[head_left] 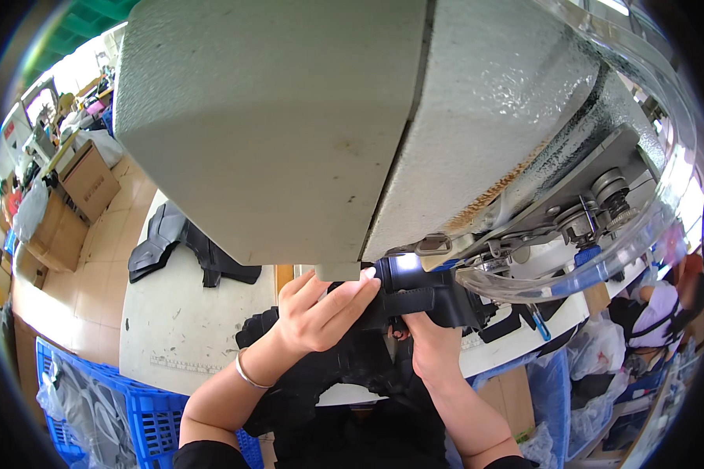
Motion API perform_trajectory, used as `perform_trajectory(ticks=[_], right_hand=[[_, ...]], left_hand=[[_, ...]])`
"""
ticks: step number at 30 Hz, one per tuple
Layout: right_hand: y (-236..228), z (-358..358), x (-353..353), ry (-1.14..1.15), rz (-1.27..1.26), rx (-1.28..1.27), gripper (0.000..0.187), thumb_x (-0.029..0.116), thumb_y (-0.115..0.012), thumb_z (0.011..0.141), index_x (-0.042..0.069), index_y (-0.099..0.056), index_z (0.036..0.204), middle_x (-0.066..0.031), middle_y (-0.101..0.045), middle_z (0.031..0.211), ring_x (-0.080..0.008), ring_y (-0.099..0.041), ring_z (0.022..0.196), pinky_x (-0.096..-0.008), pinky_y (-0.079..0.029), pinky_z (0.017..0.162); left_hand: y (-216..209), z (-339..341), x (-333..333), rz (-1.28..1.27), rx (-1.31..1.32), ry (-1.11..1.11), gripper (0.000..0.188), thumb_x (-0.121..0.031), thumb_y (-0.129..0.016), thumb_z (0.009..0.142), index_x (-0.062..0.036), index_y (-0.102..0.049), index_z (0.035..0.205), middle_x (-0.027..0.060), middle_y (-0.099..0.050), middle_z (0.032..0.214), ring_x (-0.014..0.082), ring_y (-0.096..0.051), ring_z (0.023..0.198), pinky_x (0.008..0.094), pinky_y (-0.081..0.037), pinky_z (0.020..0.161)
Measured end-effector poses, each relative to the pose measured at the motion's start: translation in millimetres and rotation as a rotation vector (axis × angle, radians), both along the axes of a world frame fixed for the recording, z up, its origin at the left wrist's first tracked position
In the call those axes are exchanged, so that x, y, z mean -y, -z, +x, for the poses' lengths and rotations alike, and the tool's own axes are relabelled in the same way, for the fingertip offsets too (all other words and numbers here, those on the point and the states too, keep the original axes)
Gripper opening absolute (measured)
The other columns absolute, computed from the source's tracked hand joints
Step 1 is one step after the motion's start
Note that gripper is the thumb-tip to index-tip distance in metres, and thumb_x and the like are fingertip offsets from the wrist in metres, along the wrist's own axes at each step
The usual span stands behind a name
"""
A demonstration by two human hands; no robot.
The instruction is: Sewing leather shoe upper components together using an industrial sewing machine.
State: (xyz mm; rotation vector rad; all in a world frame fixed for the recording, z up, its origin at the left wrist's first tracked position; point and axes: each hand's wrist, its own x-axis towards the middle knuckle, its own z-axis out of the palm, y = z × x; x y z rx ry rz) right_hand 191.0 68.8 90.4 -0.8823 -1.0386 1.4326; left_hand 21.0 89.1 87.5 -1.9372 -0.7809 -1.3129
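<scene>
A large pale grey sewing machine head (281,133) fills the upper middle and hides part of the work below it. Under its lower edge sits a black leather-like piece (411,303), bent into a raised shape, with a bright light on its top. My left hand (321,313), a metal bangle on its wrist, has its fingers close together at the piece's left edge; the thumb is hidden. From below, my right hand (432,344) grips the piece's underside, most fingers covered by it. More dark material (289,391) hangs between my forearms.
Flat black cut parts (184,246) lie on the white table (164,328) at left. A blue crate (160,422) stands at lower left, cardboard boxes (59,230) beyond. Metal thread fittings (594,207) and a clear curved guard (680,156) jut out right, near a blue-handled tool (540,324).
</scene>
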Motion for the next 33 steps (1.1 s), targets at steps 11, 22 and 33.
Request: perform_trajectory(ticks=[11,22,33], right_hand=[[4.9,-1.3,-11.1,0.04,0.088,0.137,0.011,0.011,-0.066,0.09,0.003,-0.065,0.098,0.0,-0.062,0.082,-0.0042,-0.056,0.064,-0.0187,-0.043,0.049],[2.7,15.1,-28.7,-0.112,0.134,0.26,0.014,0.013,-0.062,0.092,0.0,-0.065,0.097,-0.0041,-0.063,0.077,-0.0093,-0.059,0.06,-0.0221,-0.045,0.051],[-4.3,13.7,-18.6,-0.078,-0.005,0.128,0.013,0.004,-0.069,0.086,0.0,-0.064,0.097,-0.0039,-0.064,0.084,-0.011,-0.062,0.069,-0.0237,-0.048,0.061]], left_hand=[[6.6,-2.5,-6.7,-0.013,0.051,0.024,0.033,-0.004,-0.072,0.057,-0.001,-0.071,0.09,0.0032,-0.062,0.079,0.0177,-0.061,0.073,0.028,-0.049,0.059],[4.4,-5.7,-2.7,-0.09,0.014,0.024,0.036,-0.007,-0.069,0.054,-0.0044,-0.073,0.09,0.0012,-0.063,0.079,0.0162,-0.06,0.069,0.0268,-0.05,0.06],[5.5,-7.9,9.2,-0.227,0.074,0.107,0.04,-0.007,-0.068,0.054,-0.0046,-0.073,0.093,0.0023,-0.063,0.087,0.0171,-0.058,0.07,0.0277,-0.051,0.057]])
